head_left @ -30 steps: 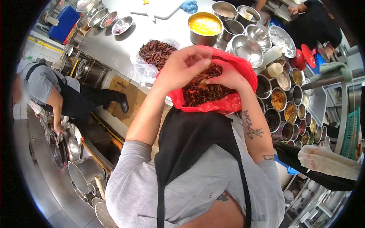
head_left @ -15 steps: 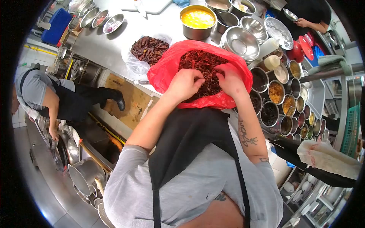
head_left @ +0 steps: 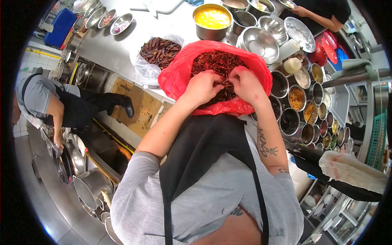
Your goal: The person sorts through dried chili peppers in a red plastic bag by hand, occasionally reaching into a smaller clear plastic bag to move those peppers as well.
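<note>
A red plastic bag [head_left: 173,79] stands open before me, filled with dark red dried chilies [head_left: 216,61]. Over the chilies, my left hand [head_left: 204,87] is closed, thumb and fingertips pinched around a dried chili. My right hand [head_left: 247,85] pinches at the same spot, its fingertips almost meeting the left ones. The piece between them is small and mostly hidden by the fingers. Left of the red bag, a clear plastic bag [head_left: 145,73] holds whole dried chilies [head_left: 160,52].
Behind the bag are a pot of yellow liquid [head_left: 212,19] and stacked metal bowls [head_left: 261,44]. Several ingredient tins [head_left: 296,98] crowd the right. A co-worker [head_left: 61,98] handles pans at the left; another person's arm [head_left: 318,16] holds a bowl at the top right.
My right hand has moved slightly left, bringing its fingertips against the left hand's. The person at the top right has shifted left with the bowl.
</note>
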